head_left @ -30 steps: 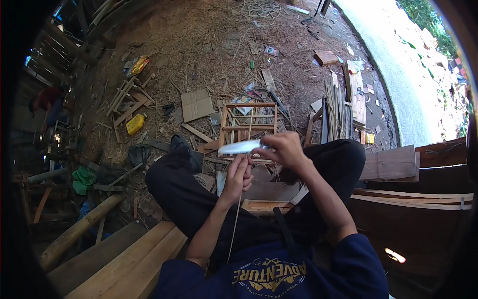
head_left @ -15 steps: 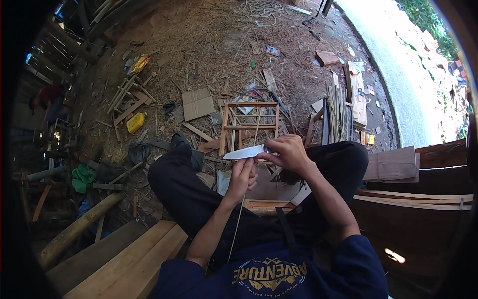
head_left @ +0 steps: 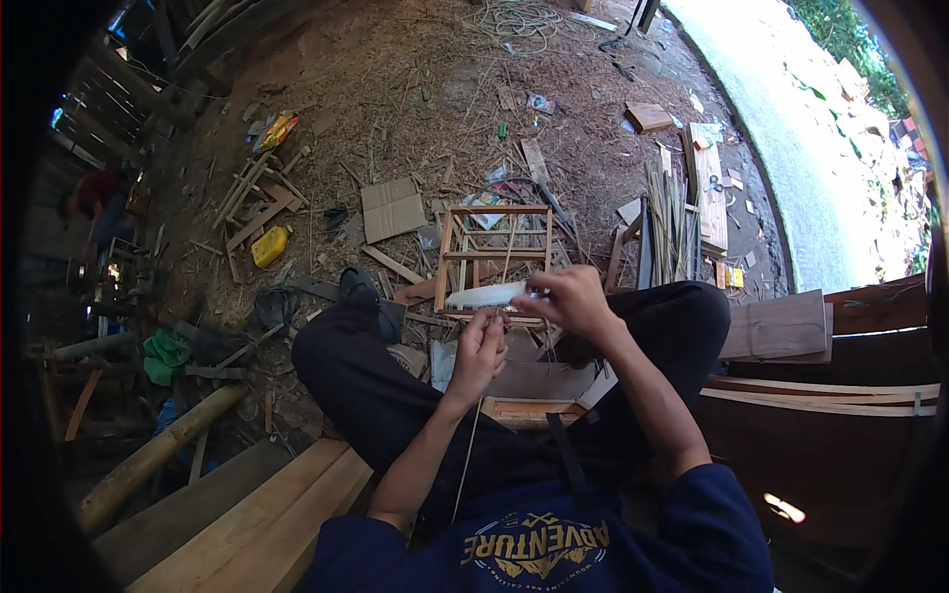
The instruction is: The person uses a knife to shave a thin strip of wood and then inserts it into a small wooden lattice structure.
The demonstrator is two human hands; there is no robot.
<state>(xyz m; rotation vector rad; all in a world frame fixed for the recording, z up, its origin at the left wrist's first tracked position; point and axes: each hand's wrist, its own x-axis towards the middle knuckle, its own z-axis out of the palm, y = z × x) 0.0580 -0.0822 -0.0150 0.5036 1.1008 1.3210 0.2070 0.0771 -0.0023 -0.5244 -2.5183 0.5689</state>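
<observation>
My right hand [head_left: 576, 301] is closed around the handle of a knife [head_left: 486, 296]. Its broad pale blade points left and is smeared by motion, just above the fingertips of my other hand. Closed in a pinch, my left hand [head_left: 478, 358] grips a thin pale strip [head_left: 469, 457], perhaps cane or bamboo. Below that hand, the strip runs down across my lap toward my shirt. A slatted wooden frame [head_left: 497, 256] stands on the ground just beyond both hands. The strip's end at my fingertips is too small to make out.
Planks [head_left: 257, 514] lie at my lower left beside a round pole [head_left: 163, 457]. Flattened cardboard [head_left: 393, 209], a yellow jug [head_left: 270, 247] and wood scraps litter the dirt floor ahead. Bundled strips [head_left: 672, 222] and boards [head_left: 776, 327] are at right. Another person [head_left: 94, 203] bends at far left.
The knife has lifted slightly away from my left fingertips, its blade now blurred. My right hand shifted a little with it; my left hand has barely moved.
</observation>
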